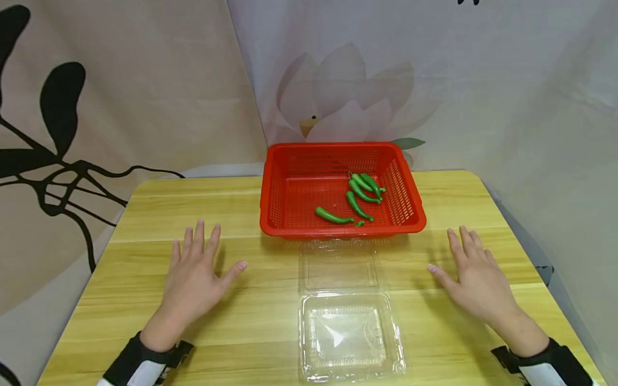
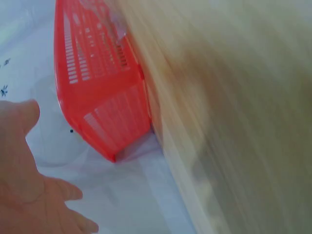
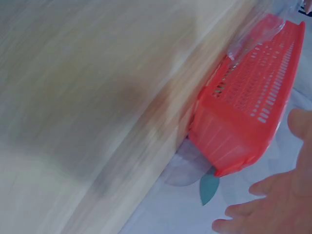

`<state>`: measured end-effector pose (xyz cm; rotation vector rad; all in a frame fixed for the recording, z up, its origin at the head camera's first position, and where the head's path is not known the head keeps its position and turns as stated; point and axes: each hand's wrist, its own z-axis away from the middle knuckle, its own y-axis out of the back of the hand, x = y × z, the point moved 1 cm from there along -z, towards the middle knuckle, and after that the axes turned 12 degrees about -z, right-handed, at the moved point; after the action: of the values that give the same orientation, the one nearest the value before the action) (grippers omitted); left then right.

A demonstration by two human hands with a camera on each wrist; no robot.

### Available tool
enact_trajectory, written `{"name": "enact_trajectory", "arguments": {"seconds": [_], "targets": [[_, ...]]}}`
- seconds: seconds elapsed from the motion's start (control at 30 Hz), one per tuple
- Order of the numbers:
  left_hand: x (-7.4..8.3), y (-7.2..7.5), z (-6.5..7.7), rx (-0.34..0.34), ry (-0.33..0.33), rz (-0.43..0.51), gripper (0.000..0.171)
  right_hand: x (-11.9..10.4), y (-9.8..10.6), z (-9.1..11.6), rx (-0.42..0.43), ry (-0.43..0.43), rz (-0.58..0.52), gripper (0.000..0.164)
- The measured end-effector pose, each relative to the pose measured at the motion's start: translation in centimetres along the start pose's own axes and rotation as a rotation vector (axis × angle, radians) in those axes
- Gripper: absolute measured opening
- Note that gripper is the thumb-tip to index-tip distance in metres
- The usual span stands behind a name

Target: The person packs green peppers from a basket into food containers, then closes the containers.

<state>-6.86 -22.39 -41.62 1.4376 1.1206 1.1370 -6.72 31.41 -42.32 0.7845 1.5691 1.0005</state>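
My left hand [image 1: 195, 279] is spread over the left part of the table, fingers straight and holding nothing. On the right, my right hand [image 1: 475, 281] is likewise spread, palm down, with nothing in it. Between the hands lies a clear plastic clamshell box [image 1: 347, 338], its lid [image 1: 340, 268] folded back toward the basket. Behind it stands a red plastic basket [image 1: 299, 201] with several green chili peppers [image 1: 333, 216] inside, mostly toward its right side. Both wrist views show the basket's perforated side beyond the fingers; the peppers are largely hidden there.
The wooden table [image 1: 241, 332] has rounded back corners. A printed cloth backdrop [image 1: 483, 107] hangs just behind the table and the basket. Each wrist wears a black strap [image 1: 149, 354].
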Motion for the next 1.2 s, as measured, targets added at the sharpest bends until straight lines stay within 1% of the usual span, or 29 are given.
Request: {"name": "enact_trajectory", "arguments": {"seconds": [0.17,0.27,0.43,0.6,0.77,0.97,1.07,1.2], "targets": [[0.9,-0.1,0.6,0.030,0.026,0.043,0.094,-1.4,0.1,0.3,0.050,0.023,-0.023,0.087],[1.4,-0.1,0.9,0.039,0.029,0.079,0.090,-2.2,0.1,0.3,0.075,0.029,-0.039,0.084],[2.5,0.0,1.2,0.058,0.017,0.139,0.084,-3.6,0.0,0.3,0.091,0.022,-0.072,0.079],[3.3,-0.2,1.5,0.063,0.017,0.171,0.080,-4.6,-0.5,0.4,0.104,0.024,-0.090,0.072],[4.1,-0.5,1.7,0.045,0.034,0.228,0.077,-5.3,-1.1,0.4,0.116,0.017,-0.131,0.062],[5.1,-0.7,1.6,0.015,0.035,0.300,0.073,-5.9,-1.9,0.2,0.063,-0.014,-0.179,0.058],[5.4,-0.7,1.4,0.007,0.030,0.328,0.070,-6.1,-2.3,0.1,0.051,-0.011,-0.193,0.056],[5.9,-0.9,1.2,-0.024,0.032,0.386,0.067,-6.5,-2.8,0.0,0.038,-0.010,-0.221,0.053]]}}
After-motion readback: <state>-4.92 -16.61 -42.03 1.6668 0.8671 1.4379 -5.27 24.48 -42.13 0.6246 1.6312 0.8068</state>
